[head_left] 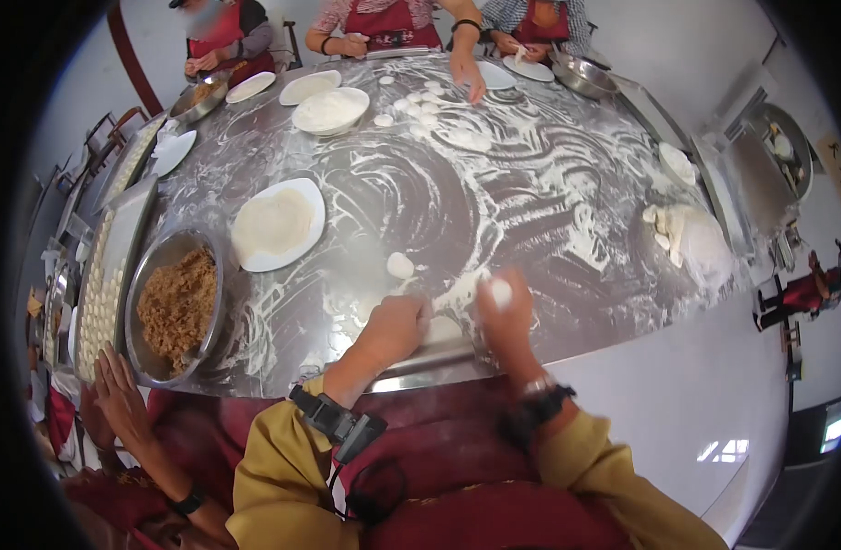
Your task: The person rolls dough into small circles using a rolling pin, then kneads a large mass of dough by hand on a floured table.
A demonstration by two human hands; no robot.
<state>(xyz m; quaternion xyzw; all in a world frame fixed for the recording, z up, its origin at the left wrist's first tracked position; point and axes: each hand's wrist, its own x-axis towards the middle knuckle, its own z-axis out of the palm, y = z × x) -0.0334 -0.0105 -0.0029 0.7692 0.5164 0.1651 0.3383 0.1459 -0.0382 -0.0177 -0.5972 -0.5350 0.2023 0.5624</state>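
Note:
My right hand (507, 325) is raised slightly over the floured metal table (384, 197), its fingers curled round a white dough ball (501, 293). To its left, my left hand (397, 327) is closed, knuckles up, close to the table's near edge; what its fingers hold, if anything, is hidden. Between the two hands lies a pale, floury patch (446, 330) on the metal. Another small dough ball (400, 266) sits on the table just beyond my left hand.
Left of my hands stand a steel bowl of brown filling (177, 307) and a white plate of flour (278, 225). Trays of small dumplings (99, 293) line the left side. A co-worker's hand (118, 394) is near the bowl. Covered dough (691, 238) lies right; several people work opposite.

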